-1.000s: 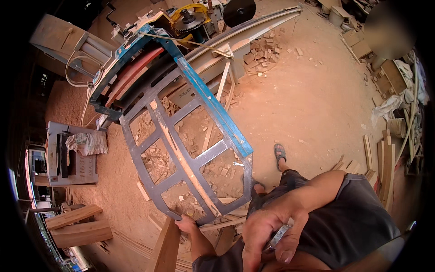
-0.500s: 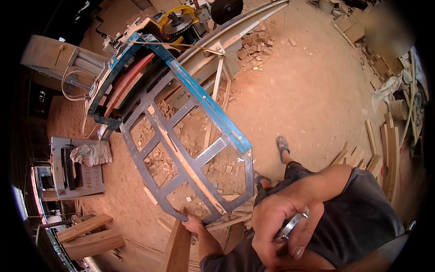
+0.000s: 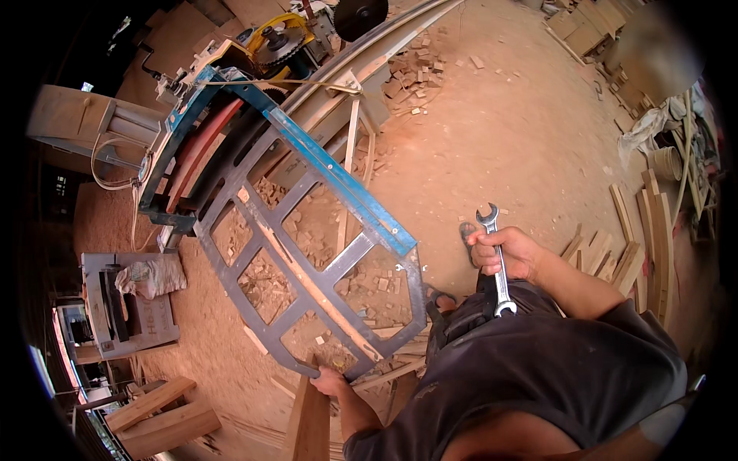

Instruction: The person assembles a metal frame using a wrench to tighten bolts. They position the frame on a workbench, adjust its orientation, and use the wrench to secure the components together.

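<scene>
In the head view, the right hand [image 3: 503, 253] is clenching around the shank of a silver wrench [image 3: 496, 257], held out in front of the body above the sandy floor [image 3: 507, 131]. The wrench's long axis is running nearly vertical in the picture, its open jaw end pointing up and away from the person, its ring end pointing back toward the dark shirt [image 3: 553, 369]. The left hand [image 3: 329, 380] is gripping the near bottom edge of a grey metal frame [image 3: 307, 261], which is stretching away toward a blue-railed saw machine [image 3: 231, 100].
</scene>
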Demonstrator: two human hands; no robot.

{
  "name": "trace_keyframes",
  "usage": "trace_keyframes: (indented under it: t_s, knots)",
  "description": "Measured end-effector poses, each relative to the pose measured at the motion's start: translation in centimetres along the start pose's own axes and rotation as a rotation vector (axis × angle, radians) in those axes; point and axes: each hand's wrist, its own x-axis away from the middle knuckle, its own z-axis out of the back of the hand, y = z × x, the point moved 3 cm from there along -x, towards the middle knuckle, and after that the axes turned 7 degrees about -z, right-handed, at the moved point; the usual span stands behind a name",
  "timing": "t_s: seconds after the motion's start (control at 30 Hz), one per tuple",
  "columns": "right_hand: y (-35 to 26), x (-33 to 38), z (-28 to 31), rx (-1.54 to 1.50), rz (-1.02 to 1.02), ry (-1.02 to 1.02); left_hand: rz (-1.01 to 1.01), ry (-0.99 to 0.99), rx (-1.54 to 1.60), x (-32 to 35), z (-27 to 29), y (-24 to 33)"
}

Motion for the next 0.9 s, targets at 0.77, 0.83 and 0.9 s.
trace_keyframes:
  t_s: [0.77, 0.83, 0.9]
  knots:
    - [11.4, -14.2, -0.3, 2.181, 0.671, -0.446, 0.127, -0.168, 0.541, -1.5, -2.9, -3.7]
    - [13.7, -16.5, -0.3, 2.196, 0.672, -0.421, 0.077, -0.109, 0.586, -3.8, -2.0, -4.3]
    - [15.2, -16.7, 0.4, 2.243, 0.722, -0.381, 0.085, -0.233, 0.572, -3.1, -1.1, -3.7]
